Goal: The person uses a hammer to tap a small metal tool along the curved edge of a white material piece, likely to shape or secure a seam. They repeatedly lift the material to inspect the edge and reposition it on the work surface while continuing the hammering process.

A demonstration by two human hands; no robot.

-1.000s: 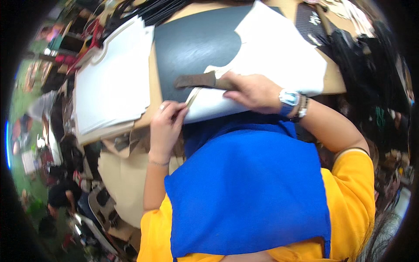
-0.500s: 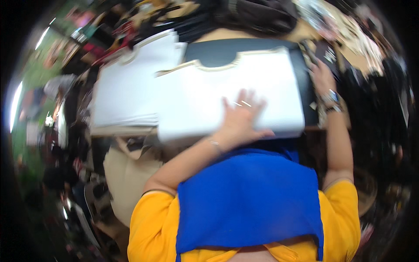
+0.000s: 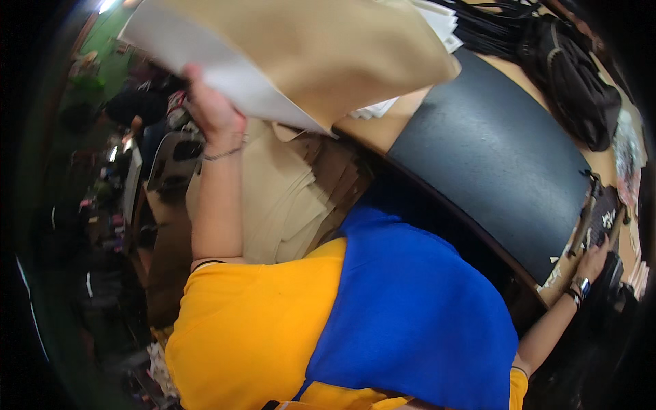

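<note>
The left hand [image 3: 215, 113], fingers curled, grips a tan-and-white sheet [image 3: 342, 55] raised left of the black mat [image 3: 492, 157] — seemingly a carrying step, its floppy width calling for steady support. Beyond, the right hand [image 3: 593, 261] is at the right end of the table [image 3: 376, 131] — its opening and hold unclear.

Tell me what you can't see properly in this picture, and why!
All in the head view:
The big sheet: its top is cut off by the upper edge.
White papers: mostly hidden behind the sheet.
Left hand: blurred, so exactly how it grips the sheet is unclear.
Right hand: too small and dim to tell whether it holds anything.
</note>
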